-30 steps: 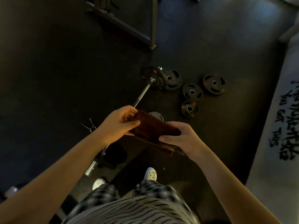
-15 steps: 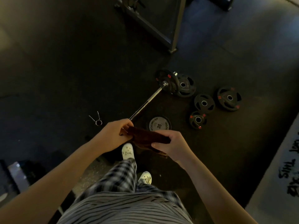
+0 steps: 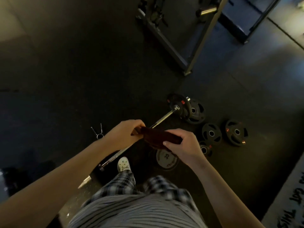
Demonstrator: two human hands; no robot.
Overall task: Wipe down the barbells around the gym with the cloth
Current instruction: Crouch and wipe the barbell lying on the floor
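Cloth (image 3: 158,137) pinched between left grip (image 3: 125,134) and right grip (image 3: 182,145) masked part of the barbell (image 3: 163,118) on the floor (image 3: 74,76), amid loose plates (image 3: 211,133) and a spring collar (image 3: 98,132).

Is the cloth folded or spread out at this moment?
Folded: the dark cloth is a compact, layered strip, gripped at its ends by the left hand and right hand.

A dark rubber gym floor (image 3: 65,79) is carrying a long chrome barbell (image 3: 164,117), which is lying diagonally with black plates crowding its far end. Three smaller black round weight plates (image 3: 211,133) with red marks are lying flat near that end, beside a grey round plate marked 35 (image 3: 166,159). A metal spring collar (image 3: 98,132) is resting well apart on the left, and a grey steel rack frame (image 3: 166,43) is standing beyond.
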